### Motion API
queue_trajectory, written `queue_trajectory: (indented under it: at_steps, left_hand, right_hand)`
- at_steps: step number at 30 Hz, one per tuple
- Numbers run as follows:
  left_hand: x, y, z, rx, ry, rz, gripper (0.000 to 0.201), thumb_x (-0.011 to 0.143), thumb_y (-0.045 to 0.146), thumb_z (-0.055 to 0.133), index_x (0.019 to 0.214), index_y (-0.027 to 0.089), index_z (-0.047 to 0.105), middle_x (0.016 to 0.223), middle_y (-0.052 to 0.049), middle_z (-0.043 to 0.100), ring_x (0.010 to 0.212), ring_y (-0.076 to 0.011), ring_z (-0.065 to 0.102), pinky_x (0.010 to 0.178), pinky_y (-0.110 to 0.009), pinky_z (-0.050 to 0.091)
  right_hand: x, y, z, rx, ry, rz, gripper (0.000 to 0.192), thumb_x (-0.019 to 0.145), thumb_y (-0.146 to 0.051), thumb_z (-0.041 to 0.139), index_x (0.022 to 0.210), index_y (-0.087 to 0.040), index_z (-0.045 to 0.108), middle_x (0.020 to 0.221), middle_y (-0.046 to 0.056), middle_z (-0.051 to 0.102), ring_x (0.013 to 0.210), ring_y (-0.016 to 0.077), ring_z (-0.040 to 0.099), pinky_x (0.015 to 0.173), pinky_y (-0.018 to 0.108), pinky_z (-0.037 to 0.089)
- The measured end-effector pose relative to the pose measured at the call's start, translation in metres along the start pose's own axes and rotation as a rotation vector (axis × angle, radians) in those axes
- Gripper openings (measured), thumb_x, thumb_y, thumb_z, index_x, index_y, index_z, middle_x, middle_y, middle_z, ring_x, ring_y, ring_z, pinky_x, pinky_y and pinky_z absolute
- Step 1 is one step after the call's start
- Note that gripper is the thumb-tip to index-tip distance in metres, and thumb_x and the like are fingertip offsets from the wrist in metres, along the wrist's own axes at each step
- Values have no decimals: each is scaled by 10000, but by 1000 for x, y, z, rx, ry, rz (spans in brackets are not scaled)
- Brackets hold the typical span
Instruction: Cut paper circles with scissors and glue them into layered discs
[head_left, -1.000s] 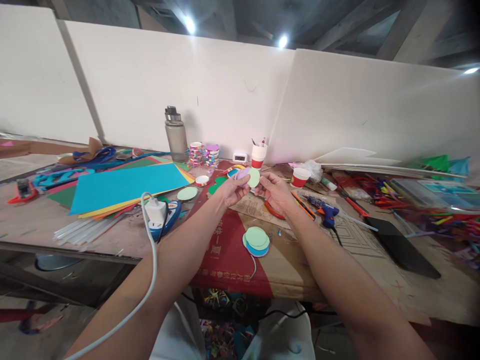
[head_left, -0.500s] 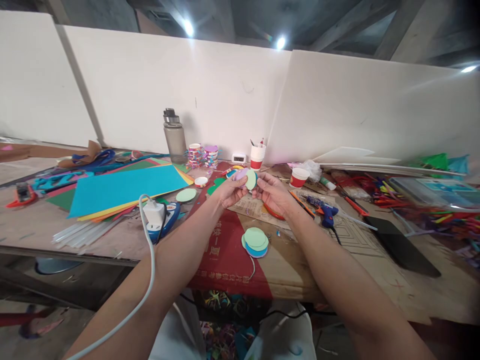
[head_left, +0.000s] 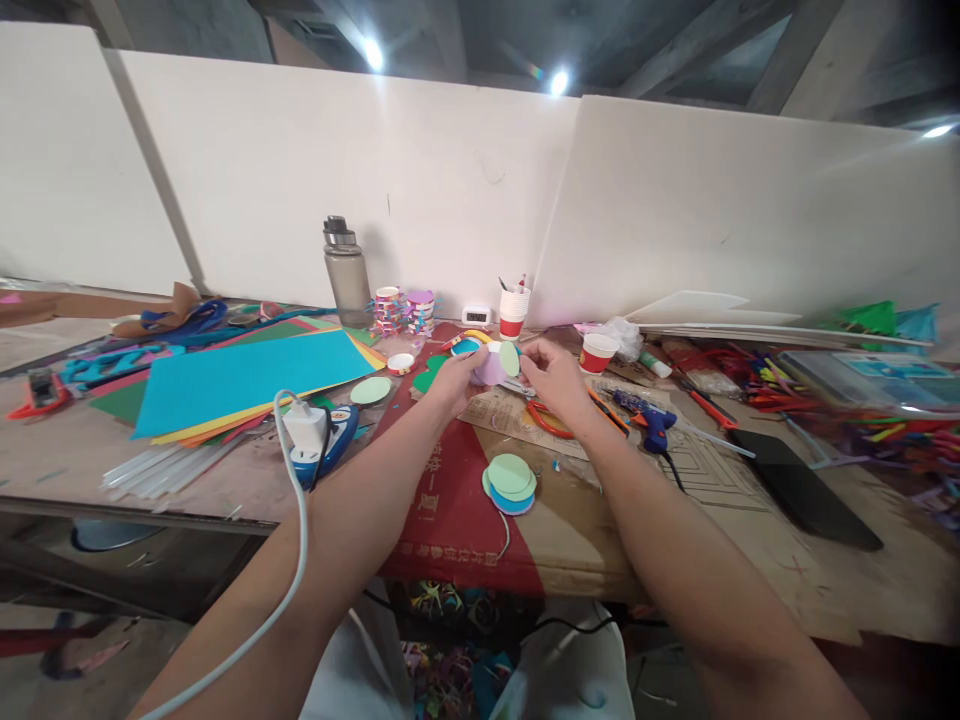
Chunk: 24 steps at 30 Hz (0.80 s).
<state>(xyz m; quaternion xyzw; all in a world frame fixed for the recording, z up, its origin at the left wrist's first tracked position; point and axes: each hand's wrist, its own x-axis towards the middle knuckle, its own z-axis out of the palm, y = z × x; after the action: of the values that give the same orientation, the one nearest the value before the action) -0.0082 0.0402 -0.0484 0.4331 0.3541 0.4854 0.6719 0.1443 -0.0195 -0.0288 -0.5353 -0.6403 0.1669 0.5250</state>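
Note:
Above the middle of the table, my left hand (head_left: 455, 380) is closed on a purple paper disc (head_left: 491, 367). My right hand (head_left: 553, 377) pinches a light green paper disc (head_left: 509, 358) at its right side, tilted and partly in front of the purple one. Whether the two discs touch I cannot tell. Below the hands a small pile of paper discs (head_left: 511, 476) lies on the red and brown cardboard, green on top with blue and purple edges under it. Another green disc (head_left: 371, 390) rests to the left.
Blue paper sheets (head_left: 255, 380) and a power strip (head_left: 330, 450) with a white cable lie left. A bottle (head_left: 346, 275), paper cups (head_left: 514, 312) and a small clock (head_left: 476, 317) stand at the back. A glue gun (head_left: 656, 425) and a black tablet-like slab (head_left: 806, 490) lie right.
The green disc has moved apart from the purple one and turned more edge-on. My right hand has shifted slightly right. The pile below is unchanged.

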Motion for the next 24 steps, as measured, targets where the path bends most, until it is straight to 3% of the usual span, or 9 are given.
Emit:
queue_trajectory:
  at_steps: [5,11,15,19,22,24]
  left_hand:
    - [0,-5,-2,367,39,90,162,685,242,780,642,128,672,609,0,608,573,-104,507,553,-222,382]
    - [1,-7,-6,704,61,181,133,598,158,805,606,164,673,576,-2,625,551,-119,500,530,-224,334]
    - [-1,-3,-5,808,31,225,168,728,217,722,571,177,679,594,-29,638,636,-163,562,615,-245,387]
    - [-7,6,2,620,99,284,361,908,392,530,697,158,706,825,-91,704,840,-194,628,770,-264,444]
    - [-12,11,10,205,-92,2,481,933,531,443,840,124,682,834,-122,704,783,-198,656,715,-289,482]
    - [-14,12,13,1,-240,-128,452,909,534,502,878,114,666,796,-124,701,766,-199,673,698,-283,502]
  right_hand:
    - [6,8,-10,-124,0,-36,91,813,-252,505,759,-213,568,746,20,635,697,169,552,673,308,411]
    - [5,8,-9,-182,-37,-74,80,806,-213,507,773,-208,579,706,7,620,686,167,537,681,304,387]
    - [3,8,-8,-218,-48,-91,95,818,-198,501,792,-211,591,701,5,623,682,173,543,677,307,383]
    - [4,9,-8,-261,-41,-174,112,843,-190,490,801,-207,593,778,41,643,757,201,556,724,330,406]
    - [3,7,-8,-296,-66,-313,135,864,-179,474,829,-208,601,896,79,652,862,227,559,796,357,419]
    - [2,5,-8,-295,-74,-368,152,876,-173,463,857,-209,609,944,93,644,906,237,558,830,369,425]
